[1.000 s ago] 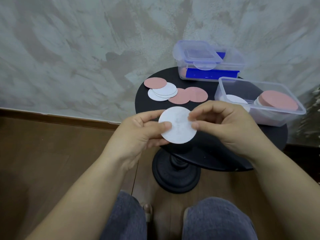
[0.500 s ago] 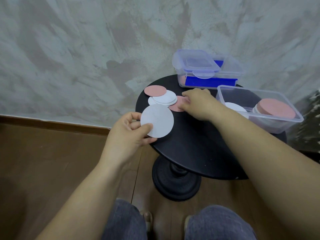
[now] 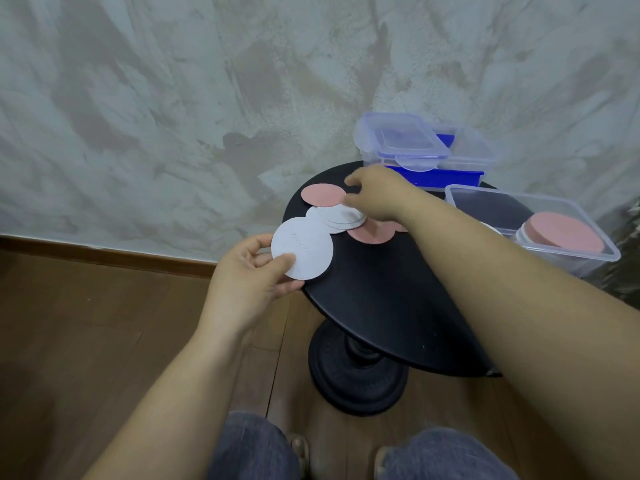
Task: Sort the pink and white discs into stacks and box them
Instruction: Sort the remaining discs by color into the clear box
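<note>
Discs [image 3: 341, 216] loose on the table [image 3: 398, 306]; one white disc [image 3: 302, 247] in my left hand [image 3: 249, 271].
Thumb and fingers pinch its rim. Right hand [image 3: 374, 194] at the pink disc [image 3: 323, 194] edge (closed on it? cannot tell). Judged thin, light, bendy: take by the rim, lift an overhanging edge.
</note>
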